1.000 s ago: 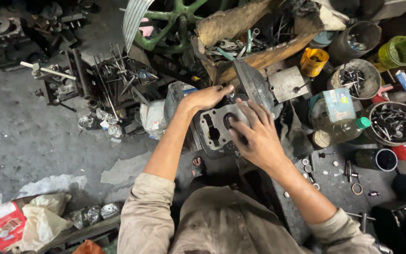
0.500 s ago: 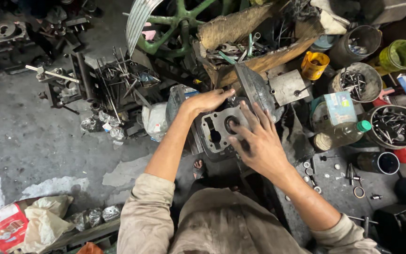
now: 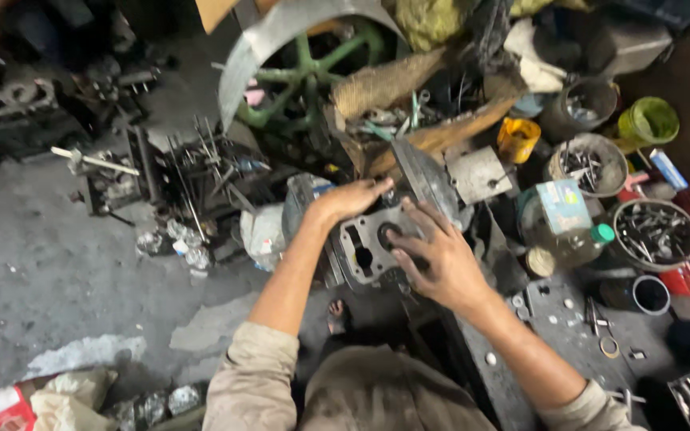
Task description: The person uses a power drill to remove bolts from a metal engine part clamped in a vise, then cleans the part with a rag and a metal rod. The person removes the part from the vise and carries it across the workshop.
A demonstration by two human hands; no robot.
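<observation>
Head view: your left hand point(image 3: 349, 199) curls over the top edge of a grey metal engine plate point(image 3: 370, 246), fingers bent down on it, while your right hand point(image 3: 439, 257) lies spread flat across the plate's right half, fingers splayed, not closed around anything. The plate sits at the centre of the frame, just below a leaning sheet of grey metal point(image 3: 423, 179) at 12 o'clock. At 3 o'clock from the plate stand a clear bottle with a green cap point(image 3: 570, 246) and a round tub of metal parts point(image 3: 655, 233). At 1 o'clock sits a yellow cup point(image 3: 517, 137); at 11 o'clock, a green spoked wheel point(image 3: 303, 73).
</observation>
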